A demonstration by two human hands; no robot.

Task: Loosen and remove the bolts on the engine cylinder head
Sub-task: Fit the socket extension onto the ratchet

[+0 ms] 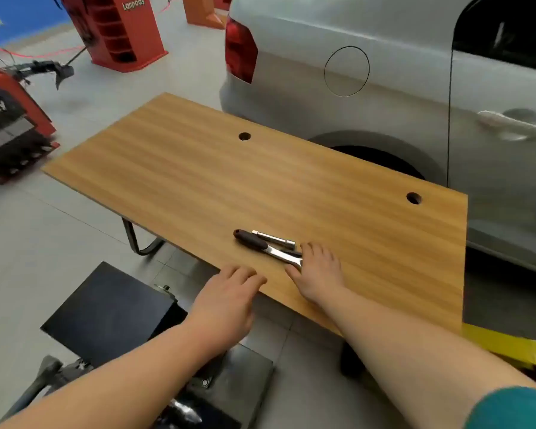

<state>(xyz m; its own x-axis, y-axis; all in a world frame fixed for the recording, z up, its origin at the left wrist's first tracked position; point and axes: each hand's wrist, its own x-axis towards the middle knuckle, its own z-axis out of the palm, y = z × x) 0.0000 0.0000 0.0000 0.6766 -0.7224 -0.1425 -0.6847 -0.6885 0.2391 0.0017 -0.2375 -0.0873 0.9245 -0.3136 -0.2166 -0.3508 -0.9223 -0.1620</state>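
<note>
- Lower edge of the frame: two bare forearms are reaching forward over dark engine hardware (229,385), too blurred to pick out any bolts or confirm the cylinder head.
- Centre-bottom, the left hand (226,301) is hovering at the near edge of the wooden table (167,181), fingers relaxed and spread, holding nothing.
- Just right of it, the right hand (317,270) is lying flat over the head end of the ratchet wrench (268,247), fingers extended, not yet curling round it.
- Touching the wrench on its far side, a socket extension (274,238) is lying.
- My read: this is tool pick-up; next she needs to close round the handle, then carry it down to the engine.
- Upper right, a silver car (384,88) is standing; upper left, red workshop machines (121,32).
</note>
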